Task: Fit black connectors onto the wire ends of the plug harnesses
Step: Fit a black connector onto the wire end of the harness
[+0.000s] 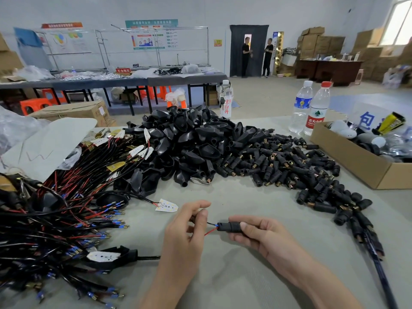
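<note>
**Item 1, black connector** (228, 227): at 6 o'clock of the view, low over the table (234, 275), lying level with its mouth toward 9 o'clock. The right hand (258, 235) holds it, fingers (249, 220) curled round its rear half, which leaves the mouth free to take wire

**Item 2, wire ends** (211, 228): one black lead with a blue sleeve and one red, meeting the connector's mouth from 9 o'clock. The left hand (187, 230) pinches them between thumb and forefinger close to the tips, probably so the thin leads do not buckle under the push. How deep they sit cannot be told

**Item 3, plug harnesses** (55, 215): tangled heap at 9 o'clock of the hands, with many blue-sleeved ends pointing toward the work area, on the left hand's side

**Item 4, loose connectors** (301, 172): spread at 2 o'clock, on the right hand's side, so each hand seems to draw from its own stock

**Item 5, black housings** (189, 143): mound at 12 o'clock, behind the work

**Item 6, sundries**: cardboard box (361, 166) at 3 o'clock and water bottles (310, 108) at 1 o'clock, clear of the hands

**Status**: judged mid-insertion on one harness, with many ends not yet fitted
</note>
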{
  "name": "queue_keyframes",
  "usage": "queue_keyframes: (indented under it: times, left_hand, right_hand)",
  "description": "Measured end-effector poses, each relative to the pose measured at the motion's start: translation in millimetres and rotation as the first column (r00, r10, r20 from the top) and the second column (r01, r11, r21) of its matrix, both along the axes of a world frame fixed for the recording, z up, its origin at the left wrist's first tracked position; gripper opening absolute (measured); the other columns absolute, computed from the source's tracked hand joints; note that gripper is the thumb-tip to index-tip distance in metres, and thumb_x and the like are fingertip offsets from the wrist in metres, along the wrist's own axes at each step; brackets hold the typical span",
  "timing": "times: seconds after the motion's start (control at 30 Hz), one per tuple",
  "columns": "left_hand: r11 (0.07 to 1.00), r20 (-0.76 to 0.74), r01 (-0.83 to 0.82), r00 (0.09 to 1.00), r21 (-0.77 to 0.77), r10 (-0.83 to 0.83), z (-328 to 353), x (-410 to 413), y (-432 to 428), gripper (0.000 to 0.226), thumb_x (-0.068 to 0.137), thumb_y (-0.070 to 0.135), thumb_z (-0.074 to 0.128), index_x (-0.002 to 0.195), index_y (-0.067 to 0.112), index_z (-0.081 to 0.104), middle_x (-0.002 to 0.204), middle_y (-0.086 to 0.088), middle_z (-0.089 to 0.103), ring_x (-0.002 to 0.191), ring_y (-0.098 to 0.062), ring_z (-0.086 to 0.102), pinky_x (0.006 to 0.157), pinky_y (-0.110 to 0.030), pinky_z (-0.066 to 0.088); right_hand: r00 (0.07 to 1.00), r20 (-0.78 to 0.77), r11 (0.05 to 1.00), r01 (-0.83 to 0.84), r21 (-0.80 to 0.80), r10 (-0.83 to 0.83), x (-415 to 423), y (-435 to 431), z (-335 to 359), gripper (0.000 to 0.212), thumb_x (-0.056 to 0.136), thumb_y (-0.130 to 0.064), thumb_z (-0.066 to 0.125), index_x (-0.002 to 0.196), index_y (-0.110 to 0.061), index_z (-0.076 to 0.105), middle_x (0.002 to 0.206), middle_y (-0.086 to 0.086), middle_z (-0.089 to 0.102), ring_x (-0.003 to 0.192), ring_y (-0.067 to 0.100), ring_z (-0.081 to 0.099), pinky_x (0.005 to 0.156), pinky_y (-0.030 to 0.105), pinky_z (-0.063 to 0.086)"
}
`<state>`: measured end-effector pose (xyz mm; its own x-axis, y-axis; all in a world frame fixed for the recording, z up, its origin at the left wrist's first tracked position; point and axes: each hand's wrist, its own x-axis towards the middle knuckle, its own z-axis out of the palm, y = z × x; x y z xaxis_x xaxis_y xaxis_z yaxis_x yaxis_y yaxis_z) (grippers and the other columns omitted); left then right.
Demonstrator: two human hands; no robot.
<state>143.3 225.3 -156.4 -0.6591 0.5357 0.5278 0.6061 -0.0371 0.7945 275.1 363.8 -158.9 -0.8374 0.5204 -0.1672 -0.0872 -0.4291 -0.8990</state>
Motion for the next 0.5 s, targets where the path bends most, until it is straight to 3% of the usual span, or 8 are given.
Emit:
queue_keyframes:
  times: [0.1,0.17,0.27,0.4,0.5]
  left_hand:
    - [1.0,0.1,0.027,0.995,0.005,-0.027,0,-1,0,0.027,0.099,0.019,0.058,0.104,0.045,0.064,0.083,0.021,0.062,0.067,-0.004,0.057,0.061,-0.014,0.041]
    - [1.0,0.016,-0.011,1.0,0.017,0.01,3,3,-1,0.029,0.099,0.018,0.059,0.102,0.046,0.064,0.086,0.022,0.064,0.065,0.0,0.059,0.059,-0.008,0.039]
    - [0.999,-0.153,-0.031,0.988,0.03,0.035,5,10,-2,0.024,0.098,0.025,0.055,0.105,0.048,0.06,0.094,0.019,0.065,0.08,-0.005,0.066,0.068,-0.006,0.042]
    - [0.998,-0.096,-0.043,0.994,0.037,0.046,3,8,1,0.023,0.097,0.028,0.053,0.105,0.048,0.061,0.097,0.019,0.066,0.082,-0.005,0.068,0.065,-0.01,0.046]
    - [1.0,-0.095,-0.021,0.995,0.004,0.022,0,9,3,0.024,0.095,0.025,0.056,0.1,0.047,0.063,0.096,0.022,0.066,0.082,-0.006,0.065,0.067,-0.011,0.044]
  right_hand:
    - [1.0,-0.021,1.0,0.009,-0.019,-0.009,-1,-3,2,0.023,0.096,0.004,0.05,0.106,0.003,0.071,0.108,0.021,0.073,0.087,0.024,0.075,0.072,0.019,0.057]
    - [0.998,-0.046,0.997,0.034,-0.073,-0.037,-3,-4,2,0.023,0.095,0.005,0.051,0.103,0.005,0.073,0.107,0.024,0.072,0.084,0.024,0.074,0.07,0.019,0.058]
    - [0.996,-0.074,0.986,0.047,-0.158,-0.059,-4,-6,3,0.022,0.093,0.006,0.053,0.103,0.008,0.073,0.107,0.027,0.071,0.082,0.023,0.074,0.068,0.019,0.058]
    - [0.994,-0.104,0.981,0.023,-0.195,-0.044,-3,-7,6,0.023,0.082,0.0,0.061,0.099,0.005,0.075,0.106,0.027,0.071,0.083,0.024,0.074,0.069,0.019,0.058]
    - [0.996,-0.078,0.989,0.022,-0.148,-0.034,-5,-11,2,0.022,0.088,0.002,0.058,0.103,0.005,0.074,0.107,0.026,0.071,0.088,0.026,0.074,0.07,0.018,0.057]
